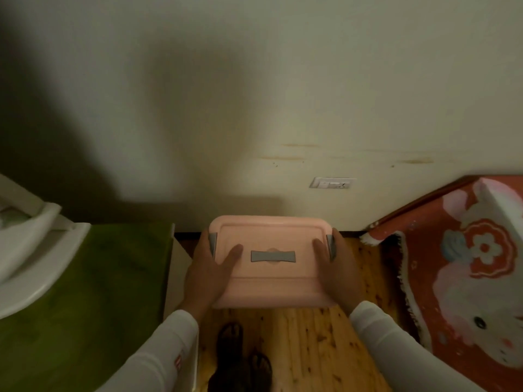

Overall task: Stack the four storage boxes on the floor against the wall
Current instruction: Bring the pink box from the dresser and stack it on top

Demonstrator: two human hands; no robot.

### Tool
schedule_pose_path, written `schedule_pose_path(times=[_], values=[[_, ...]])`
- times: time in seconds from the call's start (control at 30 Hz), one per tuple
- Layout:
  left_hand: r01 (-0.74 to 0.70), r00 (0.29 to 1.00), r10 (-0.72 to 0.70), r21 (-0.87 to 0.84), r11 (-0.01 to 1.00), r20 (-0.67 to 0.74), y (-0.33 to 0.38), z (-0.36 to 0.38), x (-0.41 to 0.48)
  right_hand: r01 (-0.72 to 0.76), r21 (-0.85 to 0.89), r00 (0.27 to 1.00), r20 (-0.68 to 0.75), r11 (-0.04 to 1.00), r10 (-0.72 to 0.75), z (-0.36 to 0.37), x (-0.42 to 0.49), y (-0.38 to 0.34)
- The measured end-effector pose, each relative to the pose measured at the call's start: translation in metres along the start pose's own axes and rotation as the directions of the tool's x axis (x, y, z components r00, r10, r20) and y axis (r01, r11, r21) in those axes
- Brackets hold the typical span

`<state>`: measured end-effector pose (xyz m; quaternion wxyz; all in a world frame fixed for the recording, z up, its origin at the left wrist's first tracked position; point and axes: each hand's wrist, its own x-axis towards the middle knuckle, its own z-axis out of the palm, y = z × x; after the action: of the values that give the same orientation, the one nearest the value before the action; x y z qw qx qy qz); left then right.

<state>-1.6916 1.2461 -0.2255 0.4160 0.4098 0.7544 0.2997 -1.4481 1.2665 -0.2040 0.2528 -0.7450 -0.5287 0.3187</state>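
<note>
A pink storage box (271, 271) with a grey handle on its lid and grey side clips sits close to the wall, above the wooden floor. My left hand (208, 271) grips its left end, thumb on the lid. My right hand (336, 268) grips its right end the same way. The box hides whatever lies under it, so I cannot tell whether it rests on other boxes. No other storage box shows.
A surface with a green cover (85, 301) stands at the left, with a white object (34, 250) on it. A red patterned rug (458, 267) lies at the right. A wall socket (332, 183) is above the box. My feet in sandals (240, 357) stand on the wooden floor (314, 346).
</note>
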Motion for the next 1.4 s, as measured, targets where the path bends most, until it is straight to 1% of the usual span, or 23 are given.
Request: schedule_pose_path(times=[0.1,0.2,0.4,0.53,0.67,0.77,0.9,1.07,1.3,1.4], values=[[0.001,1.000,-0.001,-0.026,1.000,0.014,-0.006,0.003,0.013,-0.010,-0.025,1.000,-0.002,1.000,0.010,0.009,0.011,-0.001],[0.036,0.998,-0.034,-0.036,0.999,0.048,-0.009,0.004,0.032,-0.038,-0.022,0.999,-0.032,0.999,0.037,0.021,0.024,-0.002],[0.082,0.994,-0.077,-0.060,0.995,0.078,-0.018,0.014,0.065,-0.142,0.007,0.988,-0.054,0.990,0.142,0.047,0.044,0.012],[0.146,0.986,-0.138,-0.080,0.986,0.097,-0.038,0.034,0.077,-0.167,0.023,0.986,-0.019,0.986,0.167,0.068,0.058,0.038],[0.222,0.973,-0.219,-0.051,0.974,0.068,-0.064,0.061,0.087,-0.180,0.047,0.984,0.019,0.983,0.180,0.088,0.068,0.071],[0.267,0.963,-0.263,-0.081,0.960,0.062,-0.085,0.084,0.093,-0.172,0.022,0.984,0.042,0.985,0.171,0.103,0.083,0.094],[0.319,0.948,-0.313,-0.110,0.942,0.063,-0.108,0.108,0.105,-0.174,0.043,0.983,0.075,0.984,0.170,0.122,0.101,0.126],[0.331,0.944,-0.330,-0.117,0.936,0.033,-0.145,0.149,0.140,-0.190,0.075,0.978,0.102,0.979,0.182,0.157,0.137,0.173],[0.268,0.963,-0.266,-0.134,0.954,0.033,-0.170,0.186,0.187,-0.142,0.078,0.985,0.114,0.987,0.132,0.192,0.192,0.215],[0.227,0.974,-0.226,-0.145,0.963,0.024,-0.171,0.197,0.207,-0.118,0.068,0.989,0.097,0.991,0.111,0.202,0.211,0.224]])
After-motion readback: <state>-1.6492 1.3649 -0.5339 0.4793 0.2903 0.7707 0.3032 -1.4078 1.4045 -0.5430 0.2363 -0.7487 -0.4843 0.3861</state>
